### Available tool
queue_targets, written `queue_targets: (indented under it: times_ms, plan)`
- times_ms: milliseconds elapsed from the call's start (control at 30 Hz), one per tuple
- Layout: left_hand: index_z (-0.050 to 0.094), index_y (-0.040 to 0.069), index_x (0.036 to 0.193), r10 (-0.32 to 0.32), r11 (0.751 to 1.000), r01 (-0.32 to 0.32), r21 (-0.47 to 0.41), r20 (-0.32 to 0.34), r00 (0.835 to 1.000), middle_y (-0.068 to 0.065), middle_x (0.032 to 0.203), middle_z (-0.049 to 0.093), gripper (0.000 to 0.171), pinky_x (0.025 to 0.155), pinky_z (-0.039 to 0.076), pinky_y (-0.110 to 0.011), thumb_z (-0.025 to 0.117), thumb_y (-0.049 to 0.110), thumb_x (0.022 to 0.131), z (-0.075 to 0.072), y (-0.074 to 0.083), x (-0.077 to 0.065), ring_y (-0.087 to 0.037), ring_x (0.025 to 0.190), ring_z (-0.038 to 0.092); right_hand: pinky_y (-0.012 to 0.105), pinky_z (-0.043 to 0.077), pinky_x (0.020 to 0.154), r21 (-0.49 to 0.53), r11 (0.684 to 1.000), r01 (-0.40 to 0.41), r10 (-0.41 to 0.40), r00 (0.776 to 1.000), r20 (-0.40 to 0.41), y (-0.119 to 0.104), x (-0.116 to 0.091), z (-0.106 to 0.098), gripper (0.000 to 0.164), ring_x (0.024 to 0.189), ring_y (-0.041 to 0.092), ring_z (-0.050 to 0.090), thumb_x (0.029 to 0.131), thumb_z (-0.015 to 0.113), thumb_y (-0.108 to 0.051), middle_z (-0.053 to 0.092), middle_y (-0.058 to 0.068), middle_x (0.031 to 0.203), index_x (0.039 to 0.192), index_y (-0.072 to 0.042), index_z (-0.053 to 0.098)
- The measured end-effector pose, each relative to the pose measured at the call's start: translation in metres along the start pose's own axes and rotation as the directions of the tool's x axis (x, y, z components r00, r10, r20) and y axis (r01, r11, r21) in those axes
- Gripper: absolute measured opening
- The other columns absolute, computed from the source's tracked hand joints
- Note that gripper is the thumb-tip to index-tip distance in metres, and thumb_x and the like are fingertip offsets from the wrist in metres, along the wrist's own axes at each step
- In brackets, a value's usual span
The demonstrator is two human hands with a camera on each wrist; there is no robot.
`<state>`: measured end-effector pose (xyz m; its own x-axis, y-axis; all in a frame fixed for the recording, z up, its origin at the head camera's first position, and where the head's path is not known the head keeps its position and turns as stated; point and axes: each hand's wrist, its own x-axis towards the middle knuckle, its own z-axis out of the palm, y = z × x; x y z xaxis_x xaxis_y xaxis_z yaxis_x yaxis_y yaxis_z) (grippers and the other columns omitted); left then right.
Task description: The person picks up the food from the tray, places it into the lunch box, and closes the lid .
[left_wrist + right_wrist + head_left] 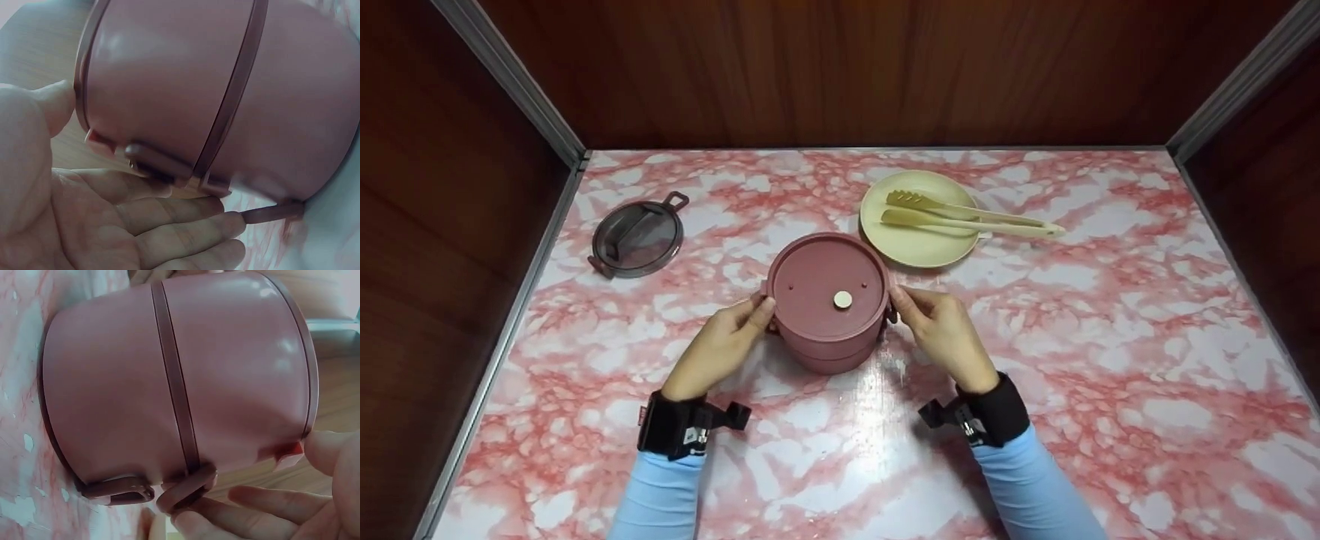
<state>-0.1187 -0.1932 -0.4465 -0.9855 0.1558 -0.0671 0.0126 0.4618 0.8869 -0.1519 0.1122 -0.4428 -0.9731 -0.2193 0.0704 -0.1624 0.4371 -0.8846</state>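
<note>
In the head view a round, dusty-red two-tier lunch box [831,281] stands upright, its flat lid on, with a pale knob near the front. My left hand [720,337] holds its left side. The left thumb [56,107] rests on the lid's rim while the fingers [180,242] stretch out below, by the side clips [160,163]. Across from it, my right hand [945,330] holds the right side. Its thumb [323,450] lies at the lid's edge, and a fingertip touches the swung-out clip [188,489] near the seam. A lower clip [121,489] sits close to the base.
At the back left lies a dark see-through lid [637,236] with a handle. Behind the lunch box to the right, a pale yellow plate [922,251] carries yellow tongs [960,217]. Dark wood panels [840,75] enclose the marbled table [1147,322] at the back and sides.
</note>
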Motion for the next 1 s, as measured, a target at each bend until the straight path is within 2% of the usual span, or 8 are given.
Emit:
queue_targets:
  times_ms: [100, 200, 367, 500, 600, 700, 800, 1000]
  plan:
    - [0.042, 0.004, 0.148, -0.015, 1.0, 0.015, -0.023, 0.016, 1.0, -0.01, 0.15, 0.042, 0.074, 0.112, 0.031, -0.038, 0.046, 0.059, 0.099, 0.001, 0.002, 0.0, -0.023, 0.138, 0.038, 0.038, 0.055, 0.084, 0.046, 0.998, -0.042, 0.041, 0.999, 0.036, 0.002, 0.001, -0.002, 0.051, 0.092, 0.028, 0.069, 0.098, 0.055, -0.05, 0.073, 0.011, 0.103, 0.122, -0.007, 0.07]
    - [0.039, 0.007, 0.15, -0.003, 0.999, 0.003, -0.053, -0.008, 1.0, -0.009, 0.151, 0.041, 0.072, 0.113, 0.031, -0.038, 0.047, 0.057, 0.099, 0.001, 0.004, -0.001, -0.023, 0.138, 0.039, 0.037, 0.056, 0.084, 0.082, 0.995, -0.058, 0.053, 0.997, 0.064, 0.004, 0.002, -0.002, 0.053, 0.095, 0.032, 0.07, 0.098, 0.055, -0.049, 0.072, 0.013, 0.111, 0.124, -0.004, 0.068]
    - [0.046, 0.015, 0.149, 0.078, 0.989, -0.091, -0.114, -0.117, 0.99, -0.003, 0.151, 0.043, 0.053, 0.113, 0.03, -0.036, 0.049, 0.042, 0.103, 0.002, 0.002, 0.0, -0.019, 0.138, 0.039, 0.039, 0.055, 0.085, 0.08, 0.996, -0.043, 0.037, 0.996, 0.077, 0.007, 0.003, -0.002, 0.05, 0.096, 0.033, 0.07, 0.1, 0.054, -0.047, 0.072, 0.012, 0.109, 0.121, -0.004, 0.07]
    - [0.058, 0.008, 0.139, 0.124, 0.976, -0.156, -0.149, -0.206, 0.971, -0.006, 0.139, 0.057, 0.041, 0.107, 0.039, -0.033, 0.055, 0.027, 0.103, 0.003, -0.001, 0.004, -0.017, 0.128, 0.051, 0.041, 0.054, 0.086, 0.064, 0.997, -0.034, 0.029, 0.997, 0.075, 0.006, 0.004, -0.002, 0.048, 0.096, 0.034, 0.069, 0.1, 0.053, -0.048, 0.074, 0.007, 0.104, 0.117, -0.008, 0.073]
    - [0.064, 0.005, 0.13, 0.118, 0.973, -0.161, -0.167, -0.241, 0.963, -0.008, 0.126, 0.066, 0.033, 0.101, 0.045, -0.032, 0.057, 0.02, 0.102, 0.004, -0.001, 0.005, -0.016, 0.117, 0.06, 0.04, 0.054, 0.086, 0.081, 0.996, -0.041, 0.034, 0.996, 0.083, 0.006, 0.004, -0.002, 0.049, 0.098, 0.033, 0.068, 0.1, 0.053, -0.049, 0.073, 0.007, 0.109, 0.122, -0.008, 0.07]
    - [0.063, 0.004, 0.127, 0.103, 0.965, -0.151, -0.213, -0.217, 0.971, -0.009, 0.122, 0.067, 0.027, 0.097, 0.048, -0.036, 0.055, 0.01, 0.102, 0.004, -0.003, 0.006, -0.017, 0.112, 0.063, 0.039, 0.054, 0.087, 0.106, 0.993, -0.057, 0.046, 0.994, 0.097, 0.007, 0.005, -0.002, 0.048, 0.1, 0.032, 0.068, 0.1, 0.054, -0.045, 0.071, 0.011, 0.114, 0.126, -0.006, 0.067]
    - [0.058, 0.003, 0.129, 0.099, 0.96, -0.137, -0.244, -0.16, 0.982, -0.011, 0.126, 0.063, 0.029, 0.098, 0.048, -0.035, 0.053, 0.003, 0.101, 0.003, -0.006, 0.007, -0.02, 0.115, 0.061, 0.04, 0.054, 0.088, 0.112, 0.991, -0.078, 0.067, 0.992, 0.104, 0.007, 0.006, -0.002, 0.045, 0.101, 0.033, 0.068, 0.102, 0.054, -0.039, 0.07, 0.013, 0.116, 0.127, -0.004, 0.066]
    - [0.053, 0.003, 0.14, 0.097, 0.967, -0.115, -0.226, -0.092, 0.991, -0.01, 0.137, 0.057, 0.039, 0.1, 0.045, -0.027, 0.055, 0.004, 0.1, -0.001, -0.008, 0.006, -0.019, 0.123, 0.056, 0.045, 0.052, 0.091, 0.111, 0.989, -0.101, 0.089, 0.99, 0.113, -0.006, 0.003, -0.004, 0.039, 0.104, 0.037, 0.066, 0.104, 0.052, -0.027, 0.067, 0.018, 0.119, 0.129, 0.002, 0.062]
